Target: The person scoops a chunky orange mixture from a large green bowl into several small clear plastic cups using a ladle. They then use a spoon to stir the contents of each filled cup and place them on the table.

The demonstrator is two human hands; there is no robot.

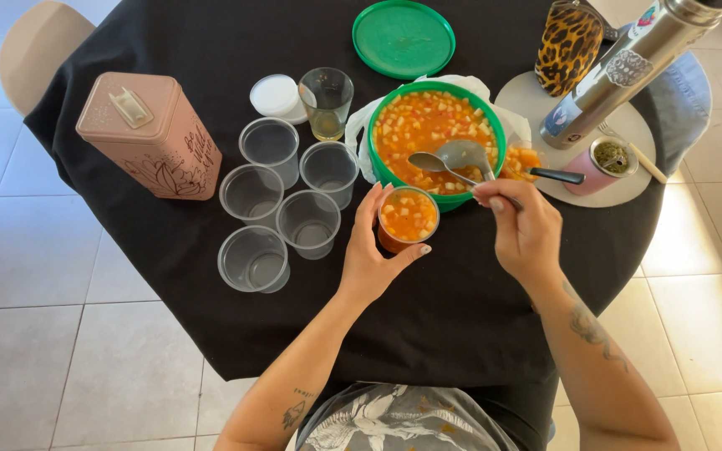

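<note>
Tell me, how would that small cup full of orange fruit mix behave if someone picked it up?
The filled cup is brimful, so it would probably slop over if tilted. Its wall looks thin and clear like the empty cups beside it, so a hard squeeze may buckle it. The left hand wraps its side, which likely steadies it against tipping.

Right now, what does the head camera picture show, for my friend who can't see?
The left hand holds a small cup of orange fruit mix while the right hand holds a ladle over a green bowl. Five clear cups stand left.
</note>
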